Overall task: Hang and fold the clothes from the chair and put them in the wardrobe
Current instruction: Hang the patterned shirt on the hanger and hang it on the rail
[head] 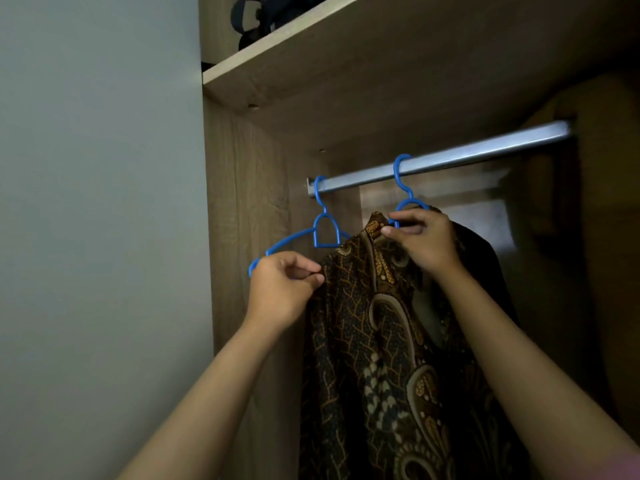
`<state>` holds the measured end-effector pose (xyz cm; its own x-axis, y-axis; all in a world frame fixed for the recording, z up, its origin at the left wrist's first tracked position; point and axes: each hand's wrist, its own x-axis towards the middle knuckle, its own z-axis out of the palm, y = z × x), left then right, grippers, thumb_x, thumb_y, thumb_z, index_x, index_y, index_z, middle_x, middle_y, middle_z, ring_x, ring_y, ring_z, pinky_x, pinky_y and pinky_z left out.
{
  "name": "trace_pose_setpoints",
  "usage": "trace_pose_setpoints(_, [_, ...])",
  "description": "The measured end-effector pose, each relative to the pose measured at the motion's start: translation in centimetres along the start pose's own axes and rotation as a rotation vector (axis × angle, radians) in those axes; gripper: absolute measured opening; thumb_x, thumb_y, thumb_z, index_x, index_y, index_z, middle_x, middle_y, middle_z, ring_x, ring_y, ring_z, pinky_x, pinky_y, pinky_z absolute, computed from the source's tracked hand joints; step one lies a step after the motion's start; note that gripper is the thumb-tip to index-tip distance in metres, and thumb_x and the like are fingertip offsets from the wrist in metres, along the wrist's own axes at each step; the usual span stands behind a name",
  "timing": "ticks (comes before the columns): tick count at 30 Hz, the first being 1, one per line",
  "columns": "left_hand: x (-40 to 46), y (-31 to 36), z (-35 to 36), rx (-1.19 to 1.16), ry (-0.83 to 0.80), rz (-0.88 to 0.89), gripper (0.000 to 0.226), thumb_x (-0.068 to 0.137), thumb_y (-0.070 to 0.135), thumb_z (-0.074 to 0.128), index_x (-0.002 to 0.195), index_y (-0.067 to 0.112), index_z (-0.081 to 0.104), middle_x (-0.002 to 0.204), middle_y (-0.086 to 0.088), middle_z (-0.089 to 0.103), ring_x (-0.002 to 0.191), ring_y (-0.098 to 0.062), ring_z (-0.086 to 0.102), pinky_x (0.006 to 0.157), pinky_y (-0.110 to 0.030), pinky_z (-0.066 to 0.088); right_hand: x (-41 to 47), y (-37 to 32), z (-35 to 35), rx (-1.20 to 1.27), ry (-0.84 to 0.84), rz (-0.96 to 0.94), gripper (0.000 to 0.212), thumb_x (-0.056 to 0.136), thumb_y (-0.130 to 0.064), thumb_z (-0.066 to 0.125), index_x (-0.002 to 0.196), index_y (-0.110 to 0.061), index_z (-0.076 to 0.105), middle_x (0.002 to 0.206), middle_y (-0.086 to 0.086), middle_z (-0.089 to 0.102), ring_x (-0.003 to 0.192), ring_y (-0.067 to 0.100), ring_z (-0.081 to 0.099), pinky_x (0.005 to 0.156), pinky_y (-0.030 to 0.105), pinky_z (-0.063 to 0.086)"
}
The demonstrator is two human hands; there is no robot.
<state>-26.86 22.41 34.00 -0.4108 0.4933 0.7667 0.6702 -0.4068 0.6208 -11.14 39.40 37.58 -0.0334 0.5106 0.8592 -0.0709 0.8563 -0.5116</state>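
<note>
A brown batik shirt point(388, 341) with gold patterns hangs inside the wardrobe on a blue hanger point(405, 199) hooked over the metal rail point(485, 152). My right hand point(426, 240) pinches the shirt's collar just under that hanger's hook. My left hand point(284, 289) pinches the shirt's left shoulder edge. A second blue hanger point(323, 230) hangs bare at the rail's left end, right behind my left hand.
The wardrobe's wooden side panel point(242, 220) stands close on the left, with a pale wall point(97, 202) beyond it. A shelf point(311, 53) above the rail carries a dark bag point(256, 19). The rail runs free to the right of the shirt.
</note>
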Motion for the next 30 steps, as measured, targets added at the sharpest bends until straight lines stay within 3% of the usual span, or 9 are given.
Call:
trace_pose_setpoints(6, [-1.0,-0.3,-1.2,0.048,0.201,-0.042,0.011,0.081,0.011,0.070,0.073,0.019,0.067,0.068,0.001,0.067,0.063,-0.009,0.061,0.065,-0.019,0.048,1.2,-2.1,0.5,-0.238,0.106,-0.079,0.019,0.073,-0.030,0.077,0.091,-0.027,0.072,0.109,0.002,0.061,0.093,0.009,0.058,0.087,0.022,0.047])
trace_pose_setpoints(8, [-1.5,-0.3,-1.7,0.120,0.278,-0.040,0.008,0.081,0.014,0.068,0.075,0.019,0.066,0.063,0.007,0.063,0.058,-0.002,0.057,0.059,-0.009,0.042,1.2,-4.3,1.5,-0.191,0.071,-0.163,0.014,0.077,-0.024,0.075,0.091,-0.023,0.071,0.105,-0.003,0.057,0.087,0.005,0.056,0.080,0.014,0.045])
trace_pose_setpoints(11, [-2.0,-0.1,-2.3,0.209,0.352,-0.071,0.005,0.081,0.014,0.065,0.085,0.018,0.065,0.061,0.013,0.058,0.057,0.004,0.052,0.056,-0.012,0.037,1.9,-7.3,3.8,-0.131,-0.151,-0.237,0.010,0.080,-0.017,0.073,0.088,-0.021,0.070,0.088,-0.009,0.065,0.080,0.002,0.060,0.072,0.008,0.047])
trace_pose_setpoints(14, [-2.3,0.1,-2.9,0.271,0.360,-0.093,0.014,0.080,0.014,0.064,0.094,0.018,0.063,0.064,0.007,0.059,0.064,-0.010,0.059,0.066,-0.022,0.042,4.5,-8.0,6.2,-0.314,-0.453,-0.186,0.019,0.077,-0.020,0.077,0.092,-0.027,0.067,0.084,-0.007,0.064,0.084,0.009,0.063,0.083,0.026,0.052])
trace_pose_setpoints(17, [-2.1,0.0,-3.3,0.348,0.341,-0.090,0.025,0.080,0.017,0.064,0.105,0.018,0.063,0.075,-0.003,0.064,0.082,-0.024,0.065,0.073,-0.027,0.049,6.6,-7.6,8.0,-0.573,-0.699,-0.125,0.033,0.076,-0.023,0.079,0.104,-0.031,0.063,0.090,-0.008,0.053,0.094,0.016,0.056,0.086,0.032,0.049])
trace_pose_setpoints(20, [-1.7,-0.3,-3.2,0.358,0.346,-0.068,0.034,0.081,0.017,0.064,0.115,0.018,0.061,0.085,-0.008,0.070,0.085,-0.027,0.066,0.079,-0.037,0.055,7.3,-7.3,9.0,-0.663,-0.807,-0.082,0.042,0.078,-0.018,0.076,0.117,-0.025,0.060,0.112,0.001,0.055,0.092,0.018,0.059,0.073,0.029,0.051])
trace_pose_setpoints(23, [-1.3,-0.7,-2.9,0.369,0.381,-0.007,0.033,0.083,0.015,0.063,0.116,0.019,0.063,0.084,-0.007,0.070,0.083,-0.025,0.066,0.078,-0.035,0.054,7.5,-6.8,9.5,-0.610,-0.892,-0.008,0.043,0.082,-0.011,0.072,0.121,-0.019,0.060,0.110,0.002,0.056,0.081,0.010,0.059,0.060,0.020,0.046])
trace_pose_setpoints(28, [-1.1,-0.9,-2.5,0.356,0.465,0.093,0.024,0.084,0.009,0.061,0.106,0.017,0.066,0.068,0.004,0.062,0.072,-0.025,0.064,0.069,-0.031,0.049,7.9,-5.2,10.1,-0.455,-0.781,-0.004,0.023,0.079,-0.010,0.074,0.101,-0.012,0.070,0.092,0.003,0.069,0.075,0.008,0.063,0.057,0.015,0.048])
trace_pose_setpoints(30, [-0.9,-1.0,-2.4,0.350,0.494,0.123,0.019,0.084,0.008,0.061,0.101,0.016,0.065,0.064,0.006,0.059,0.068,-0.025,0.063,0.065,-0.030,0.044,8.1,-4.4,10.2,-0.332,-0.730,-0.007,0.016,0.077,-0.007,0.076,0.092,-0.011,0.072,0.082,0.006,0.070,0.079,0.019,0.069,0.071,0.025,0.058])
